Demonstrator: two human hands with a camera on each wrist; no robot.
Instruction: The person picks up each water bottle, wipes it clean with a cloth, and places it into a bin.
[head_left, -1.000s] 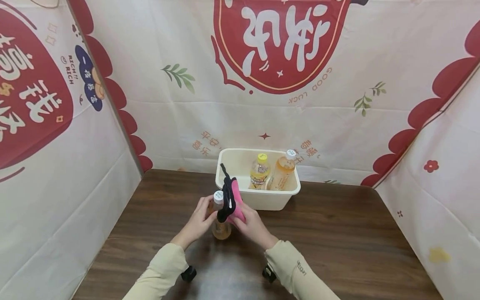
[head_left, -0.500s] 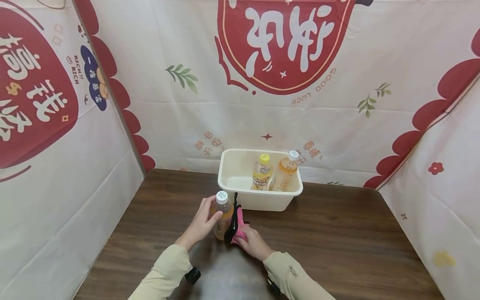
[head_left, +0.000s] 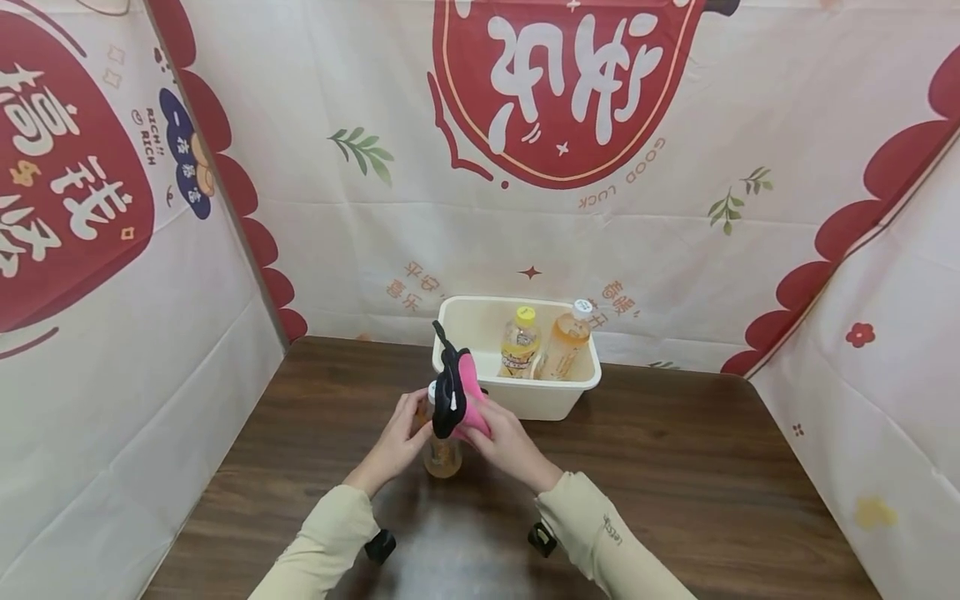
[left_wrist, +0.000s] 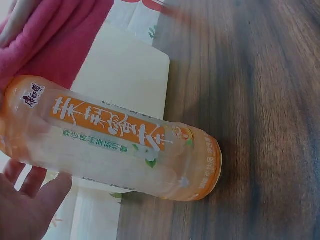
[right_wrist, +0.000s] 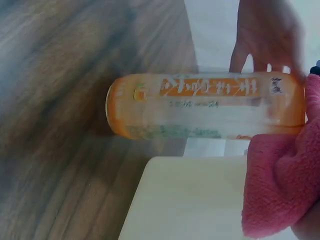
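Observation:
A bottle of orange-labelled drink (head_left: 442, 460) stands upright on the table in the head view. My left hand (head_left: 393, 443) grips its upper part from the left, fingers behind it and thumb in front. From the right, my right hand (head_left: 512, 446) holds a pink cloth with a black edge and a black loop (head_left: 471, 392), close against the bottle's upper side. The cloth hides most of the white cap. In the left wrist view the bottle's label (left_wrist: 110, 125) faces the camera. The right wrist view shows the plush cloth (right_wrist: 280, 185) at the bottle's upper end.
Just behind the hands, a cream plastic bin (head_left: 536, 402) stands on the dark wooden table (head_left: 675, 467). In it are a yellow-capped bottle (head_left: 519, 346) and a white-capped bottle of orange drink (head_left: 564, 346). Printed fabric (head_left: 480, 225) walls the table at the back and sides.
The right hand and cloth went down along the bottle's right side half a second ago and are now back up at its top. The left hand keeps its grip on the bottle.

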